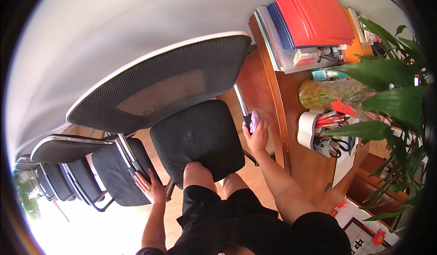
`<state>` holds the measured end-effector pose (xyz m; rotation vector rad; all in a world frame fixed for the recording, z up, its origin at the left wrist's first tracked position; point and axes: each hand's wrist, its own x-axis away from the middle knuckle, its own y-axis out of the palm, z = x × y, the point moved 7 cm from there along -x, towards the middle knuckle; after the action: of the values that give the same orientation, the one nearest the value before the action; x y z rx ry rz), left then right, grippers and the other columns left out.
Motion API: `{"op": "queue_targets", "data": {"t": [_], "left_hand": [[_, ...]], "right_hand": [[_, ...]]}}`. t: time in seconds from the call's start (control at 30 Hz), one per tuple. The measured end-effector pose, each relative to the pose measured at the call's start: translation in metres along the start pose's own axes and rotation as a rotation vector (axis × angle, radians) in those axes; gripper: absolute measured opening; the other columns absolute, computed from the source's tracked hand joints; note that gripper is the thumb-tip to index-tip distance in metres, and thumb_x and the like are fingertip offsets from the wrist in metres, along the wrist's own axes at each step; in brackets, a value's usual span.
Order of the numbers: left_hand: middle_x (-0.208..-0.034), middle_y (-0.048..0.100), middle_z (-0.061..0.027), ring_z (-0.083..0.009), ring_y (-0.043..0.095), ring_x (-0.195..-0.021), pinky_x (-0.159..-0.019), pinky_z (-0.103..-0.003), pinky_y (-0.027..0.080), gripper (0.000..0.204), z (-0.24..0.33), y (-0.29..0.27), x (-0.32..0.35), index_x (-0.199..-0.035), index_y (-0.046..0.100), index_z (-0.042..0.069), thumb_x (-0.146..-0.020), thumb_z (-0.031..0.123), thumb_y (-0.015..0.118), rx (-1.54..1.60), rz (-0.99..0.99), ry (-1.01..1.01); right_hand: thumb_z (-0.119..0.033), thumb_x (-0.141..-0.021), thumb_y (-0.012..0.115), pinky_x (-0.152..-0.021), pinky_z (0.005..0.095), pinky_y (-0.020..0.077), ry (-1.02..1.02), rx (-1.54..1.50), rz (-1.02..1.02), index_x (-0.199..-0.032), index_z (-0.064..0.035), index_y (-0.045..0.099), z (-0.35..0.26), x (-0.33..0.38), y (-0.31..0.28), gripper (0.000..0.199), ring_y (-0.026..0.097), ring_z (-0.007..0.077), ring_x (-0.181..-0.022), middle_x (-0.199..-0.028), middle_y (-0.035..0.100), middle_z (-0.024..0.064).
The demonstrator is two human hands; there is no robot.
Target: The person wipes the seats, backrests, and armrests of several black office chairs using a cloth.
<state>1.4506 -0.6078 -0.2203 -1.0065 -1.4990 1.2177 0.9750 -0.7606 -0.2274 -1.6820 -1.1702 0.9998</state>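
A black mesh office chair with a pale frame stands in front of me, its seat (pixel 198 136) between my two arms and its backrest (pixel 159 82) beyond. My right hand (pixel 258 137) is closed on a crumpled purple cloth (pixel 255 119), which it presses against the black pad of the chair's right armrest (pixel 241 101). On the left, my left hand (pixel 152 189) lies with fingers outstretched against the dark pad of the left armrest (pixel 129 152). One of my knees meets the seat's front edge.
More black chairs (pixel 120 173) stand in a row to the left. At right, a wooden desk (pixel 296 164) carries red folders (pixel 314 16), a white pen holder (pixel 307 130) with scissors, and a wrapped bouquet. Plant leaves (pixel 398 104) hang over the desk. A white wall (pixel 150 9) stands behind the chair.
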Motion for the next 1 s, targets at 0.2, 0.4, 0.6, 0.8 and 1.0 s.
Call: {"op": "queue_targets", "data": {"t": [0.2, 0.4, 0.6, 0.8, 1.0], "left_hand": [[-0.166, 0.018, -0.0247, -0.0445, 0.02, -0.153, -0.123, -0.057, 0.023, 0.063, 0.001, 0.007, 0.002, -0.14, 0.059, 0.018, -0.08, -0.003, 0.06, 0.049, 0.104, -0.02], [-0.166, 0.02, -0.0241, -0.0426, 0.021, -0.153, -0.123, -0.056, 0.022, 0.063, -0.012, 0.011, -0.003, -0.141, 0.059, 0.018, -0.082, -0.002, 0.06, 0.071, 0.133, -0.036], [-0.165, 0.02, -0.0248, -0.0408, 0.02, -0.154, -0.123, -0.058, 0.018, 0.067, -0.003, 0.011, -0.026, -0.144, 0.056, 0.019, -0.081, -0.002, 0.057, 0.102, 0.142, -0.026], [-0.167, 0.015, -0.0236, -0.0411, 0.017, -0.154, -0.124, -0.056, 0.018, 0.07, 0.009, -0.002, -0.064, -0.145, 0.056, 0.018, -0.078, -0.006, 0.056, 0.203, 0.138, -0.013], [-0.166, 0.013, -0.0256, -0.0435, 0.017, -0.154, -0.124, -0.05, 0.023, 0.064, 0.017, -0.004, -0.079, -0.14, 0.059, 0.013, -0.08, -0.008, 0.054, 0.298, 0.148, 0.014]], "right_hand": [[-0.037, -0.083, 0.078, -0.089, 0.0484, 0.0555, 0.035, -0.034, -0.054, -0.139, -0.0048, 0.045, 0.008, -0.003, 0.008, 0.072, 0.061, 0.0403, -0.112, -0.127, 0.054, 0.0173], [-0.043, -0.088, 0.073, -0.082, 0.0527, 0.0557, 0.053, -0.02, -0.058, -0.131, -0.0036, 0.047, 0.001, 0.002, 0.01, 0.064, 0.063, 0.0437, -0.105, -0.118, 0.055, 0.0207], [-0.04, -0.086, 0.074, -0.089, 0.0547, 0.0498, 0.016, -0.006, -0.097, -0.123, -0.0034, 0.053, 0.008, -0.025, 0.024, 0.056, 0.06, 0.0436, -0.107, -0.114, 0.058, 0.0224], [-0.037, -0.088, 0.075, -0.092, 0.0541, 0.0506, 0.01, 0.046, -0.015, -0.131, -0.0014, 0.05, -0.004, -0.065, 0.025, 0.061, 0.058, 0.0462, -0.112, -0.122, 0.055, 0.0259], [-0.036, -0.089, 0.074, -0.092, 0.0506, 0.0518, -0.104, 0.101, 0.104, -0.139, -0.0062, 0.049, -0.014, -0.083, 0.02, 0.064, 0.059, 0.0429, -0.115, -0.126, 0.056, 0.0218]]}}
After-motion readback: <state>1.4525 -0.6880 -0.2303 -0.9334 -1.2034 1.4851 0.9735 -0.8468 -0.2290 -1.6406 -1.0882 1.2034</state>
